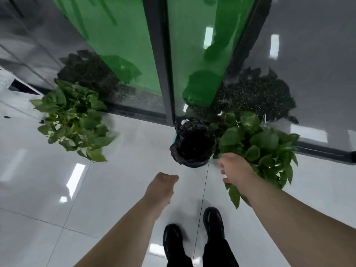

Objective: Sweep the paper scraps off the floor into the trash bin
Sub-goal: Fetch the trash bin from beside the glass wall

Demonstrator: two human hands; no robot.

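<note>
Trash bin [190, 163], lined with a black bag, mouth open upward, standing just right of frame centre against the foot of the green glass wall [119, 45]. It lies straight ahead of me, above and between my two hands. My right hand [234, 170] is the nearer, just beside the rim at its lower right; it is blurred, with a pale fleck at the fingertips, so I cannot tell whether the fingers are apart or pinching something. My left hand [165, 182], lower centre, is curled in with nothing showing in it. No paper scraps are plainly visible on the white floor [96, 189]. Potted plants flank the bin: one [265, 143] touching it at right, one [73, 120] well apart at left.
</note>
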